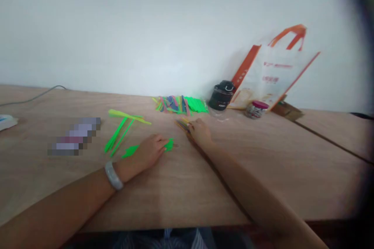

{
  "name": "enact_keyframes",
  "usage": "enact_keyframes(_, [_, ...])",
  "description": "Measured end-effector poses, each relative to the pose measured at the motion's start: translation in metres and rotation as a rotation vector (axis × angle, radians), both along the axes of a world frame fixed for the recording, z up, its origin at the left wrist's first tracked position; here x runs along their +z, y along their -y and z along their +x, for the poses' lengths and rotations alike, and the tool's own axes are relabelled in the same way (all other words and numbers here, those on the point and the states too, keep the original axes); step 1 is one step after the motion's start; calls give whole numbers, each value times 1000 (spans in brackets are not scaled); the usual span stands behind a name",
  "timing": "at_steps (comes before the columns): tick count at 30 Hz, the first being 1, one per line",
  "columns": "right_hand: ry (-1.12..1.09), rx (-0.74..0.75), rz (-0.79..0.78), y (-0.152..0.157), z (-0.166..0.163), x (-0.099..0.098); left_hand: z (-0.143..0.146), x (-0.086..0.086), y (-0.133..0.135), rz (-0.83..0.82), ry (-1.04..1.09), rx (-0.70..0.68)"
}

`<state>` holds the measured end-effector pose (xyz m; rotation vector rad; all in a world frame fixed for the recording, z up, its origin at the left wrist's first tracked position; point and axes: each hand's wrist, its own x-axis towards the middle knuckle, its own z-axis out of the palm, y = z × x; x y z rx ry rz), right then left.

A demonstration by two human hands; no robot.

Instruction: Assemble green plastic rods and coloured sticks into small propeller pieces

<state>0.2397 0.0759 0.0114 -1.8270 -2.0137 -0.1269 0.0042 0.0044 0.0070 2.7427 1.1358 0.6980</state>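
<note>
My left hand (149,150), with a pale bangle on its wrist, lies over a flat bundle of bright green strips (131,151). Its fingers are bent together onto the bundle's right end. To the right, my right hand (201,131) has its fingers closed on a few thin coloured strips (183,125), some yellowish and some dark; blur hides their exact kind. Beyond my left hand are loose green strips (117,135), with a yellow strip bundle (128,116) across their far ends. A pile of multicoloured strips (173,104) lies near the wall, beyond my right hand.
At the back right stand a black lidded container (221,96), a small jar with a pink lid (256,109) and a white and orange bag (269,76). A brown box (289,111) is beside the bag. A pixelated flat object (74,136) lies left, near a cable (35,98).
</note>
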Motion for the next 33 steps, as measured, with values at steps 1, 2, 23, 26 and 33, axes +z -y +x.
enact_keyframes(1, [10,4,-7,0,0,-1,-1,-1,0,5,2,1])
enact_keyframes(2, [19,9,-13,0,1,-1,-3,-2,-1,8,9,9])
enact_keyframes(23, [108,46,12,7,-1,5,-12,3,-4,63,-77,172])
enact_keyframes(26, [77,95,44,14,-7,4,-27,10,-16,154,-146,369])
enact_keyframes(33, [-29,304,133,24,-23,-6,-65,15,-41,68,-324,758])
